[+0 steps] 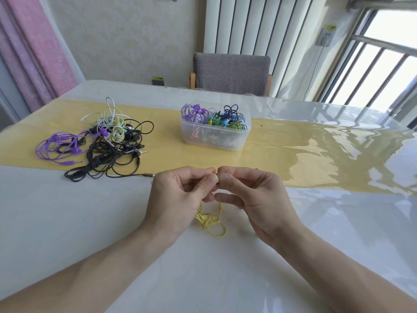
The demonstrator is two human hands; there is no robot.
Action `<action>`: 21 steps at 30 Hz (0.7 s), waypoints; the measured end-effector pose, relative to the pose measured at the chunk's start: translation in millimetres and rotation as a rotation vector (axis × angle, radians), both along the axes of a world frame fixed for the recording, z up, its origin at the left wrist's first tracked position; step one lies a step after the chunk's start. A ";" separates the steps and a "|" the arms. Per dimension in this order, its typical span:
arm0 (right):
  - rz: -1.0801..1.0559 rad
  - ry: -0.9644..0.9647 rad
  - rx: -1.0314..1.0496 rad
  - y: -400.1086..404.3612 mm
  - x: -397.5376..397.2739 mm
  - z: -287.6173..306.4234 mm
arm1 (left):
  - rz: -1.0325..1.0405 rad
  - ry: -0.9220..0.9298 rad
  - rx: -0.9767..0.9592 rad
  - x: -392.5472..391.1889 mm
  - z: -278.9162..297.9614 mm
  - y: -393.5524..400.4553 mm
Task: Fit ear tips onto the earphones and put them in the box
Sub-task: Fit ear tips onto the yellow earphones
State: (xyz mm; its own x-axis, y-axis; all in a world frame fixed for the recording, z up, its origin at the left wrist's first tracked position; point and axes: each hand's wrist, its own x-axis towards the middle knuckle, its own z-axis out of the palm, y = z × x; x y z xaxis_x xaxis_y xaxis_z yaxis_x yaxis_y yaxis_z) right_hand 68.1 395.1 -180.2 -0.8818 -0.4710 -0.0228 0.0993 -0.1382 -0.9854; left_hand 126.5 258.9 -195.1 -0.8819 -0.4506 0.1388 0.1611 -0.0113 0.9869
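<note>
Left hand (178, 199) and right hand (250, 195) meet fingertip to fingertip above the near part of the bench (67, 222), both with fingers curled. Left hand pinches the yellow earphone (211, 222) near its bud end; the bud itself is hidden behind the fingers. Right hand's thumb and forefinger pinch a small white ear tip (216, 178), pressed up against the left fingertips. Whether the tip is already seated on the bud is hard to tell, the contact point is covered. Yellow cable hangs down between the two hands and lies in a loose tangle on the white surface just below them.

Clear plastic box (214, 138) stands farther back, centre, on the yellow runner (282, 150). It holds a heap of earphones, purple, green, blue and white cables reaching rim height. No lid on it.

Pile of earphones (101, 141) lies on the runner to the left of the box, well apart from it: purple set at the left edge, black cables in the middle and front, white and pale green ones at the back. One black cable with a jack plug trails toward the left hand, its end near the wrist but not touching.

Glossy transparent cover over the bench shows window reflections at right. Grey chair (232, 73) stands behind the far edge. White radiator (248, 23) on the wall behind it, pink curtain (31, 48) at left, barred window (379, 59) at right.
</note>
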 end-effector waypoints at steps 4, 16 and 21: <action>-0.049 0.009 0.003 -2.6 3.0 2.5 | -0.017 0.004 -0.007 1.8 -0.4 1.1; -0.120 0.162 0.079 -0.7 7.3 10.6 | -0.107 0.030 0.090 3.7 4.7 7.9; -0.072 0.190 0.076 1.6 6.6 7.6 | -0.145 -0.015 0.172 2.3 4.8 5.8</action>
State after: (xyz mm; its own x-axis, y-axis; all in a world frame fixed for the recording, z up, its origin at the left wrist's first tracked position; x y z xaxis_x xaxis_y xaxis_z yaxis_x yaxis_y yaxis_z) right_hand 74.7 396.6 -172.6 -0.9050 -0.4099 0.1134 -0.0962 -0.0624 -0.9934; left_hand 128.9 264.7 -190.3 -0.9407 -0.3345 0.0571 0.1307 -0.2018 0.9707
